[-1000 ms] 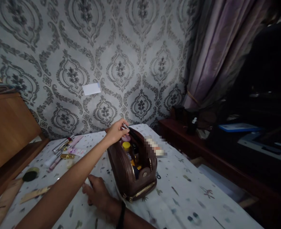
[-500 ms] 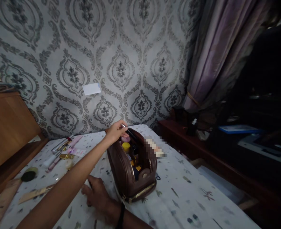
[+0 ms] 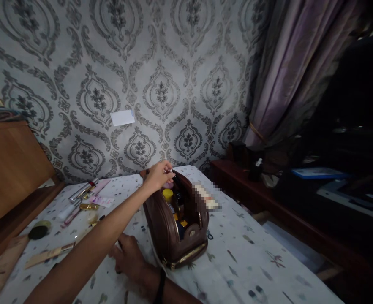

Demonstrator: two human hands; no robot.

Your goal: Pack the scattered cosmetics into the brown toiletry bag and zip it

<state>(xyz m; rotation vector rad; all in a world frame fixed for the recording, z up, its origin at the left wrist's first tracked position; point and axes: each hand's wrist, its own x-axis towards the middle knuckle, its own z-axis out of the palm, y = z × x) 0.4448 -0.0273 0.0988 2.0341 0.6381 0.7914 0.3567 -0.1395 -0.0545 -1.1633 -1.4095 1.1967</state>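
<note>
My left hand (image 3: pixel 160 175) is at the far end of an open brown leather makeup bag (image 3: pixel 159 228), fingers pinched on the silver end of a dark cosmetic tube (image 3: pixel 177 179). The tube slants down into the bag; its lower part blends into the dark interior. Inside the bag are a yellow-lidded jar (image 3: pixel 167 194), a pink round item (image 3: pixel 168 185) and other small items hard to make out. My right hand (image 3: pixel 131 255), with a black band at the wrist, rests on the cloth left of the bag, fingers apart and loosely bent, partly behind my left forearm. It holds nothing visible.
Several cosmetics lie on the left: silver tubes (image 3: pixel 80 191), a gold tube (image 3: pixel 88 206), a pink-and-white tube (image 3: pixel 102 200), a round dark-lidded jar (image 3: pixel 39 230), a beige tube (image 3: pixel 48 256). A wooden cabinet (image 3: pixel 15 169) stands left; a dark red ledge (image 3: pixel 237 185) runs along the right.
My left hand has moved slightly right and down, and the dark tube has gone lower into the bag. My right hand stays in place.
</note>
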